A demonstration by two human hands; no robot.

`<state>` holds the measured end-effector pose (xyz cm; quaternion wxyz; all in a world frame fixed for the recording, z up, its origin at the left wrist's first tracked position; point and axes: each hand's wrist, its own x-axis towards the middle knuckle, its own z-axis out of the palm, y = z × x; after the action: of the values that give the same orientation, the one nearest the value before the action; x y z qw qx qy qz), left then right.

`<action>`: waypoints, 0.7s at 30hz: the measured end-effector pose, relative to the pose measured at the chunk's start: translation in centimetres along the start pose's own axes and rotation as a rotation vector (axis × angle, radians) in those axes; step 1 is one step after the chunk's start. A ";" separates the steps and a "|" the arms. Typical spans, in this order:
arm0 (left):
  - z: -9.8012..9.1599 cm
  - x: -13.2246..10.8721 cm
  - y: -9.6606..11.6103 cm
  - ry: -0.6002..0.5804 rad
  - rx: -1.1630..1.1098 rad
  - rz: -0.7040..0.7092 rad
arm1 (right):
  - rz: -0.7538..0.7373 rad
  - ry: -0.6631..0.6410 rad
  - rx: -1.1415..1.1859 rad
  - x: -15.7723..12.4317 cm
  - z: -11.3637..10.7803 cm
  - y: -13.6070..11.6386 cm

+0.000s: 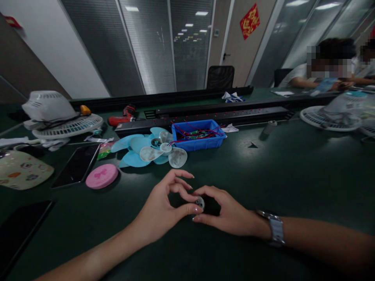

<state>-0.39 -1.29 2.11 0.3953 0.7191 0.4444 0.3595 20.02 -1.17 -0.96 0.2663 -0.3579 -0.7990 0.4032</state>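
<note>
My left hand (164,208) and my right hand (225,212) meet over the dark green table (293,175) near its front. Between them sits a small black part with a round silver end (200,202), perhaps a little motor. My right hand is curled around its black body. My left hand pinches the silver end with thumb and forefinger, the other fingers raised. A silver watch (275,230) is on my right wrist.
Blue and clear fan blades (152,150) lie beside a blue bin of wired boards (197,134). A pink disc (102,175), a phone (76,166), white fan housings (55,115) and a red tool (123,116) lie left. Other people sit at far right, by another fan grille (331,117).
</note>
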 end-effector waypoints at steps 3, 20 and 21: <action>0.0 -0.1 0.2 -0.014 0.000 0.009 | 0.000 0.000 -0.001 0.0 0.0 0.0; -0.3 -0.9 0.3 0.248 -0.089 0.045 | 0.007 -0.030 0.006 0.0 -0.1 -0.1; -0.7 -1.1 -0.1 0.297 -0.054 0.049 | 0.008 -0.034 0.014 0.1 -0.2 -0.2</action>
<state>-1.44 -2.06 2.13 0.3354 0.6577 0.4704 0.4833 20.03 -1.14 -0.70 0.2537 -0.3524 -0.7991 0.4158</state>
